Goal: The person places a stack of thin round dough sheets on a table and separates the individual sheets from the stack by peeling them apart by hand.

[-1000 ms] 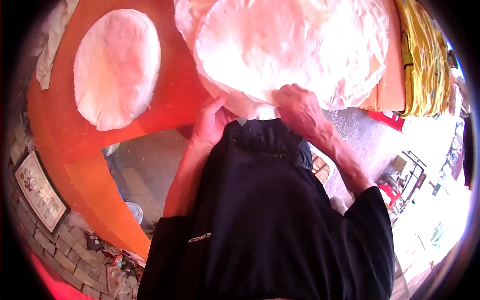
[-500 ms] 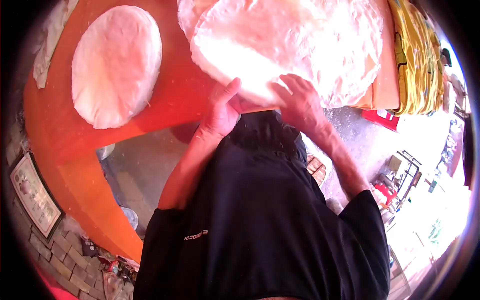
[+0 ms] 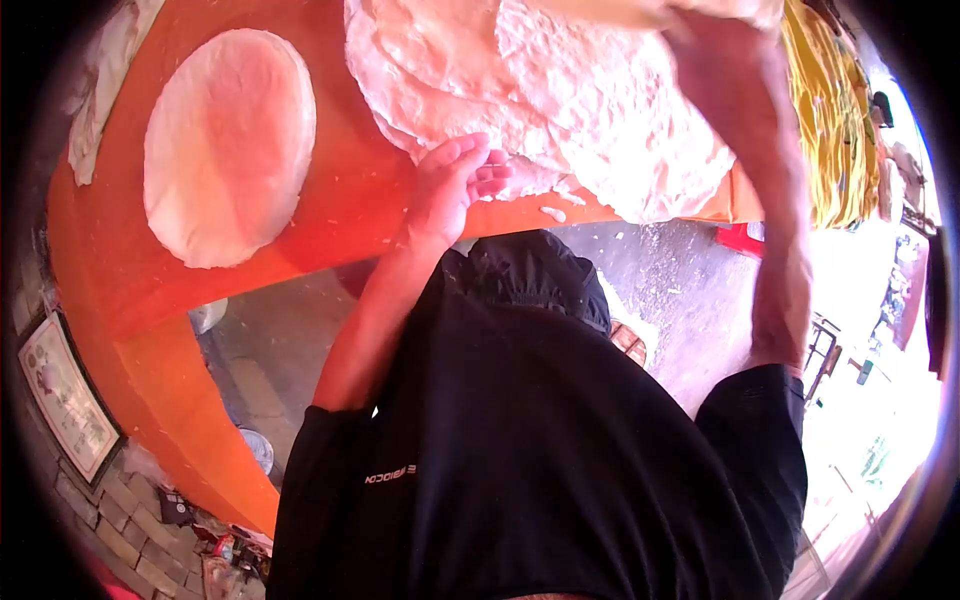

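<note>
A broad, bumpy white sheet of what looks like fibrous wadding covers the upper part of an orange table, its ragged near edge at the table's front. My left hand is at that edge, palm turned inward, fingers loosely curled and apart with nothing in them. My right hand reaches over the sheet's far right, blurred by motion. Its fingers are hidden against a smeared pale layer at the top of the view, so its grip does not show. A smooth oval white pad lies flat to the left.
The orange table has a thick leg panel at the left. Folded yellow fabric sits at the table's right end. A framed certificate leans at the lower left, above brick paving. Small loose white scraps lie at the front edge.
The smooth upper layer has moved off the near part of the pile, baring the bumpy sheet. My right hand has swung up and far right; my left hand stays near the front edge.
</note>
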The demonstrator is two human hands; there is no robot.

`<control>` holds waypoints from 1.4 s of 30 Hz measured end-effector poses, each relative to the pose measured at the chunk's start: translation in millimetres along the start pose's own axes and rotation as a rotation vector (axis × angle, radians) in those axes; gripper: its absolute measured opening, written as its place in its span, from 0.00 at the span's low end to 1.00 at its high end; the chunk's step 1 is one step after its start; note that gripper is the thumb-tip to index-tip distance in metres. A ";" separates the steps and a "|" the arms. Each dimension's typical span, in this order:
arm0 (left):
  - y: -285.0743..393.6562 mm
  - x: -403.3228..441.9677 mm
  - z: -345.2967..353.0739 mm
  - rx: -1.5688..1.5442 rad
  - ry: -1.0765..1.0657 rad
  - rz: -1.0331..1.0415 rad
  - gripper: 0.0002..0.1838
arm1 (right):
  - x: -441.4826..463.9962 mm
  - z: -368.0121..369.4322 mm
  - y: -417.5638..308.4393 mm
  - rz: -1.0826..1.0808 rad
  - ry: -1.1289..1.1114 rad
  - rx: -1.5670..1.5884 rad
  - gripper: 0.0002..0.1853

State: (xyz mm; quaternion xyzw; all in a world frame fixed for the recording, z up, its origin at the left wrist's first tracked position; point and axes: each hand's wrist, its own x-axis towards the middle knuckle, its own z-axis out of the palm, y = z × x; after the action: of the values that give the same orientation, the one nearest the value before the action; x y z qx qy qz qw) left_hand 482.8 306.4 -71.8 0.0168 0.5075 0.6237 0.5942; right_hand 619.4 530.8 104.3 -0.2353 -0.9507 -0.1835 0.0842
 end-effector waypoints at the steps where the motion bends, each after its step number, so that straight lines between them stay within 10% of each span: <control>1: 1.0 4.3 7.0 -0.007 0.000 0.003 0.15 | -0.9 39.5 2.4 0.102 -0.228 0.217 0.11; 8: -18.7 45.1 47.0 -0.107 -0.132 -0.083 0.12 | 24.9 143.6 117.2 0.018 -0.156 0.075 0.10; 11: -10.0 45.2 58.0 -0.136 -0.021 -0.140 0.07 | 31.0 17.4 68.9 0.166 0.037 -0.257 0.09; 16: -21.4 54.0 61.6 -0.080 -0.019 -0.041 0.06 | -42.0 109.1 25.6 -0.010 -0.329 0.067 0.05; 27: -13.5 52.5 88.9 0.002 0.062 0.076 0.09 | -105.9 132.4 5.6 0.092 -0.166 0.500 0.13; 33: -30.1 65.2 84.5 -0.022 -0.089 -0.136 0.10 | -62.9 115.0 91.7 -0.124 -0.103 0.087 0.08; 37: -22.6 69.4 93.7 -0.002 -0.077 -0.057 0.12 | -34.3 15.7 109.4 0.365 -0.019 0.231 0.10; 42: 4.5 58.0 101.3 -0.065 0.014 0.051 0.10 | -59.6 55.9 40.9 0.054 -0.068 0.185 0.09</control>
State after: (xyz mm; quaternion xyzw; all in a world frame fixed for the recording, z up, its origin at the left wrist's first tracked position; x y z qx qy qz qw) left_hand 525.7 413.4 -53.6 0.0061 0.4906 0.6547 0.5750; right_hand 687.0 561.3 50.9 -0.2580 -0.9593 -0.0847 0.0781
